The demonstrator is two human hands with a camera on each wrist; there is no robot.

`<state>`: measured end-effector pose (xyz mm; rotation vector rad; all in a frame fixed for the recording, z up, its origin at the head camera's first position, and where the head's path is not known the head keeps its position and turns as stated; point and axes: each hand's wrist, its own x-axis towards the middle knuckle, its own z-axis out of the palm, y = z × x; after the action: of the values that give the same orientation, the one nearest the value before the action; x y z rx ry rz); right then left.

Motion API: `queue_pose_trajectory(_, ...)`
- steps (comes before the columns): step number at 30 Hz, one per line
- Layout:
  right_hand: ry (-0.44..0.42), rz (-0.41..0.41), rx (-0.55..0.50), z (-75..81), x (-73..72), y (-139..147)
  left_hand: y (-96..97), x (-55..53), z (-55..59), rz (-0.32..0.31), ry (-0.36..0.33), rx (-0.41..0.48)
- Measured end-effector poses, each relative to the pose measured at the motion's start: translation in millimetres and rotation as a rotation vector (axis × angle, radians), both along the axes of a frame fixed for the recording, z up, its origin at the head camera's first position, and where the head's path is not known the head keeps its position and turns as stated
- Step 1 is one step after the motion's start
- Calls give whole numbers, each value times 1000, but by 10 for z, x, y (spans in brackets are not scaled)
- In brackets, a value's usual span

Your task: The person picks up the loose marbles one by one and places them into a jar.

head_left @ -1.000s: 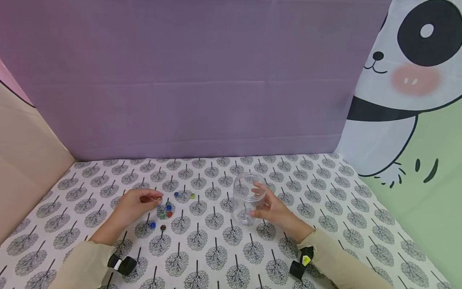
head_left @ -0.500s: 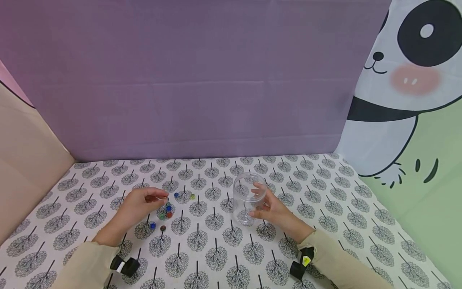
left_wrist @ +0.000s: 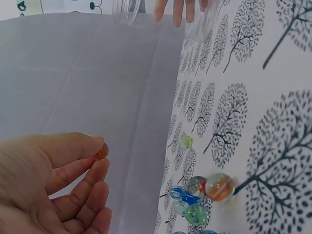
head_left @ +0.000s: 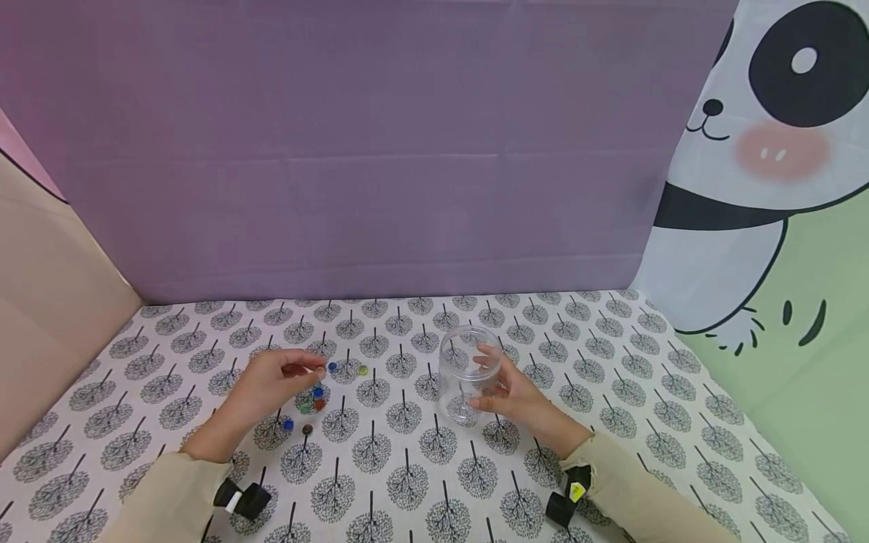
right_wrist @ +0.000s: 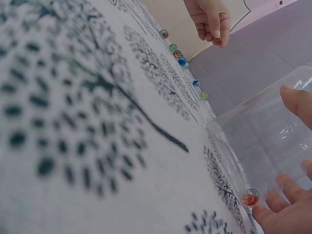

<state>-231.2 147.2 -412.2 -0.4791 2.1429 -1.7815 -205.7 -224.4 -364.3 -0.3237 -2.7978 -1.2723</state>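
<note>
My left hand (head_left: pixel 281 381) pinches an orange glass marble (left_wrist: pixel 101 151) between thumb and forefinger, raised above the cloth. Below and beside it lie several loose marbles, among them a red one (head_left: pixel 319 405), a blue one (head_left: pixel 288 424) and a brown one (head_left: pixel 308 429). Farther right are another blue marble (head_left: pixel 333 367) and a yellow-green one (head_left: pixel 363 370). My right hand (head_left: pixel 519 396) grips a clear, lidless jar (head_left: pixel 456 392) standing upright on the table. By that hand's fingers the right wrist view has a red-and-clear marble (right_wrist: pixel 250 197); whether it is inside the jar, I cannot tell.
A white cloth (head_left: pixel 407 494) printed with dark trees covers the table. Behind it rises a purple fabric backdrop (head_left: pixel 394 188). Hangings flank both sides, the right one bearing a panda picture (head_left: pixel 720 264).
My left hand has moved right and slightly away from me, carrying the pinched marble. The right hand and the jar have stayed in place.
</note>
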Motion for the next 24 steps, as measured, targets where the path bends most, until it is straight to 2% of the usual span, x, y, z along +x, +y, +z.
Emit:
queue_pose_trajectory(6, 9, -7, 24, -5, 10, -1, 18, -13, 5, -11, 9, 5)
queue_pose_trajectory(12, -2, 9, -22, 5, 3, 7, 60, -19, 2, -28, 32, 19)
queue_pose_trajectory(24, -2, 19, -23, -12, -11, 15, 202, 2, 32, -48, 45, 32)
